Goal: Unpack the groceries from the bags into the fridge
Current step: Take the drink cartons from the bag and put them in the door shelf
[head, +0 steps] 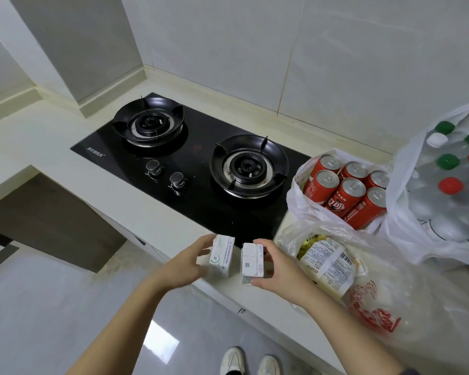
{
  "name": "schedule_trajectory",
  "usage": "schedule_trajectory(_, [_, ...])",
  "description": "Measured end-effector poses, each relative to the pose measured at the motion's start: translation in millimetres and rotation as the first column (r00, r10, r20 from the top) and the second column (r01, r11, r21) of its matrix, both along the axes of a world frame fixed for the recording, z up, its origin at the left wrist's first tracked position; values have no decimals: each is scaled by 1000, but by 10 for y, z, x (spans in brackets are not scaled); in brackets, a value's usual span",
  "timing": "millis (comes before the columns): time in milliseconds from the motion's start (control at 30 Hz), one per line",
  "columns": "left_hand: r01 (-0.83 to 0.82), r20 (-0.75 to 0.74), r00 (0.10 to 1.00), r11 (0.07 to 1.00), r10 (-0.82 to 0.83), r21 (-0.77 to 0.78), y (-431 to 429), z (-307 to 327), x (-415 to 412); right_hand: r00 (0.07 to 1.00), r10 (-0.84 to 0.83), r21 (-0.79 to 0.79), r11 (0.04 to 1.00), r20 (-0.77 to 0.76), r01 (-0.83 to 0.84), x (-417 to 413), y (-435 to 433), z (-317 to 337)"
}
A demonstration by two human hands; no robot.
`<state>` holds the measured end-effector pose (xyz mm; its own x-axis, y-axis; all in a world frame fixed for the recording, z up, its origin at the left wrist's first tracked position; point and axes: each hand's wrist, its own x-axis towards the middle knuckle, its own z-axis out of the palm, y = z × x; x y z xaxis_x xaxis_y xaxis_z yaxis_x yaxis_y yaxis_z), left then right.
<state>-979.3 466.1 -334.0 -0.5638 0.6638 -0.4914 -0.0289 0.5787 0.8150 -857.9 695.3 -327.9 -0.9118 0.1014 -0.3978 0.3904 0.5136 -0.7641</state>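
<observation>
Kitchen counter [52, 136] carries hob [201, 147], bagged cans [347, 196], bottles [450, 185], packet [325, 263] beside two gripped cartons [221, 253].

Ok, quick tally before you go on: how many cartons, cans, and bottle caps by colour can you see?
White cartons: 2, one in the left hand, one in the right hand
Red cans: 6
Green caps: 3
Red caps: 4
White caps: 1
Total: 16 in view; the bottle bag runs off the frame edge, so more may be hidden.

The bottle bag [400, 185] is running off the right edge, the shoes [232, 359] off the bottom. Print on the cartons [222, 254] is looking too tiny to read.
</observation>
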Motion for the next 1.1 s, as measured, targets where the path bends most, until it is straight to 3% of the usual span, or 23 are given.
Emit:
schedule_trajectory(200, [-66, -141, 986, 989, 85, 130, 104, -234, 120, 1000, -18, 15, 1000, 13, 18, 8, 15, -87])
schedule_trajectory(433, [-169, -162, 966, 965, 203, 201, 154, -206, 174, 998, -56, 22, 998, -4, 56, 21, -16, -167])
schedule_trajectory(633, [-319, -181, 909, 905, 377, 282, 103, -56, 396, 992, -51, -44, 998, -113, 47, -24, -70, 40])
schedule_trajectory(833, [-464, -303, 761, 808, 573, 363, 19, 373, 620, 946, 44, -94, 993, -322, -78, -213, -173, 527])
schedule_trajectory(1100, [-621, -437, 517, 674, 736, 401, -187, 889, 1145, 830, 345, -35, 916, -438, -399, -357, -430, 981])
